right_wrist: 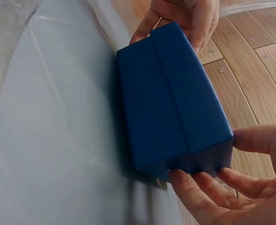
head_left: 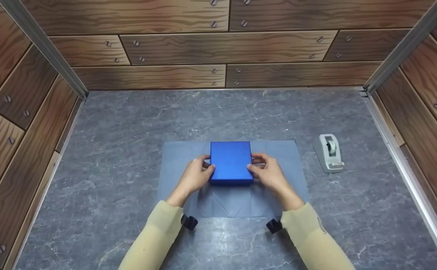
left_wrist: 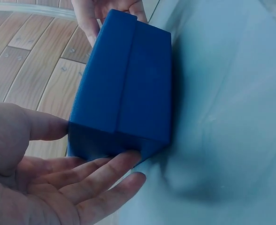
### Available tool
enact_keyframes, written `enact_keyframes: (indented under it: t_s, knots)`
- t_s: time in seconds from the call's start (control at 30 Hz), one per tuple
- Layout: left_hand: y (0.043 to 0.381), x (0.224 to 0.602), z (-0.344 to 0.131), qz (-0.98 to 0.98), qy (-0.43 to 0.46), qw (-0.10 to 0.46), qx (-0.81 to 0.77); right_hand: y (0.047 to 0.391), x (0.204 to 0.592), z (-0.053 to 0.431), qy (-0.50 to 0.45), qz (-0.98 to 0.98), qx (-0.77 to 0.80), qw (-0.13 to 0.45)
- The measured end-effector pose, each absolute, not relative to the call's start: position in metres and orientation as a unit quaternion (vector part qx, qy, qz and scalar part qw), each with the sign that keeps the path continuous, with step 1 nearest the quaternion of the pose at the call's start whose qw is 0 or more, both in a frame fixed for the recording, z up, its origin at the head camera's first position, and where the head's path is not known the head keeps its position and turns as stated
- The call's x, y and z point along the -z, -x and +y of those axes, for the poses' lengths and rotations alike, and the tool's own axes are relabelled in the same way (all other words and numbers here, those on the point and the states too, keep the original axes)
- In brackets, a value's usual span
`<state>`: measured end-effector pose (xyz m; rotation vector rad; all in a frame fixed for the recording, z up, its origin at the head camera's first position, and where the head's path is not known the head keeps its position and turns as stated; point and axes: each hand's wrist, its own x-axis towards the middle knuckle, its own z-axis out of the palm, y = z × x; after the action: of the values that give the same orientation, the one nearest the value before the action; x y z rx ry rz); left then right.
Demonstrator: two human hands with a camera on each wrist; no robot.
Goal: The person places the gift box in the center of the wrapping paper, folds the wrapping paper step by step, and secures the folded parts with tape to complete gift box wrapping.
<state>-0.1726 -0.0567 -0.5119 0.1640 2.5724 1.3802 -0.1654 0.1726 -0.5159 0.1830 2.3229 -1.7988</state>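
Head view, blue box: the blue box [head_left: 230, 161] is over the middle of the blue sheet [head_left: 181, 157], its far edge close to the sheet's far edge.
Head view, hands: the left hand [head_left: 196, 173] and right hand [head_left: 269, 171] pinch opposite sides, probably to keep it level and leave the top uncovered.
Head view, room: sheet shows on both sides and in front; tabletop [head_left: 128, 131] stretches beyond, and the tape dispenser [head_left: 329, 153] stands off the sheet, well apart from the right hand.
Left wrist view, grip: thumb at the top edge, fingers against the end face; a lid step runs along the long side.
Right wrist view, grip: thumb and fingers mirror that clamp, likely for balance.
Right wrist view, underside: a dark shadow borders the box; whether it touches the sheet, I cannot tell.
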Motion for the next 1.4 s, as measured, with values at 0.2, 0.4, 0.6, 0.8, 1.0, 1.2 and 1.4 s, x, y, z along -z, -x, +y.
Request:
enact_keyframes:
  t_s: [0.2,0.4,0.6,0.8,1.0,1.2,1.4]
  knots:
    - [0.161,0.515,-0.059,0.874,-0.06,0.111,-0.469,0.154,0.52,0.172,-0.064,0.776,0.62,0.098]
    - [0.153,0.516,-0.059,0.875,-0.055,0.116,-0.467,0.146,0.522,0.173,-0.07,0.769,0.628,0.099]
    - [0.147,0.515,-0.059,0.871,-0.062,0.118,-0.472,0.14,0.521,0.175,-0.069,0.762,0.636,0.103]
    - [0.143,0.518,-0.061,0.874,-0.065,0.124,-0.465,0.138,0.523,0.177,-0.072,0.759,0.636,0.12]
    - [0.143,0.522,-0.065,0.877,-0.081,0.116,-0.458,0.139,0.526,0.182,-0.037,0.774,0.617,0.135]
    - [0.144,0.529,-0.07,0.913,-0.099,0.056,-0.392,0.142,0.528,0.195,0.036,0.853,0.515,0.08]
    - [0.145,0.542,-0.077,0.964,-0.078,0.014,-0.255,0.143,0.534,0.207,0.095,0.948,0.298,0.068]
